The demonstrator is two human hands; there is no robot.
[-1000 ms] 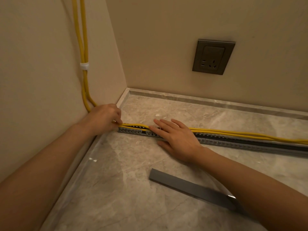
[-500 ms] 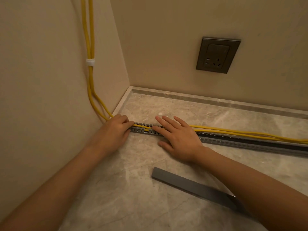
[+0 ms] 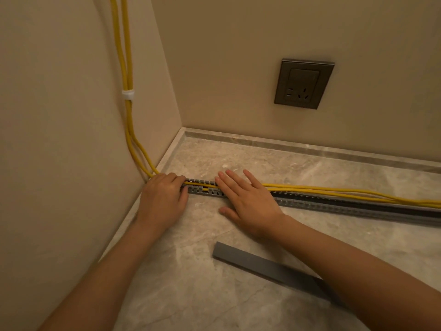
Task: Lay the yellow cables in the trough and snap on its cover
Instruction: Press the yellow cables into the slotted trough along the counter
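Step in hand, as I judged it: seating cables, cover not yet on. The left hand (image 3: 164, 199) sat at the trough's wall-side end, fingers curled down, apparently pinching the yellow cables (image 3: 310, 189) where they entered. I could not tell how firm the hold was. The right hand (image 3: 248, 201) lay flat across the trough (image 3: 334, 206), fingers straight and spread, thumb out on the table (image 3: 191, 295), pressing and holding nothing.

Key relation: the trough's long axis ran sideways, from the left hand under the right hand and on past its outer side to the frame edge. Between the two hands the cables lay inside the slotted walls. Beyond the right hand's outer side they rode along the far lip, not down in the channel. So the unseated run lay outward from the right hand, along that axis, and the right hand was nearer to it. The left hand looked like the anchor.

The cover (image 3: 257, 263), a flat grey strip, lay on the table on the wrist side of the right hand, apart from the trough, slanted, with its far end hidden under the right forearm. It was closer to the right hand.

Behind the left hand the cables climbed the wall (image 3: 59, 115), bound by a white tie (image 3: 128, 94).

Writing: none readable. The socket (image 3: 304, 83), beyond the right hand's fingertips, showed no brand or label. The trough and cover had no markings I could see.
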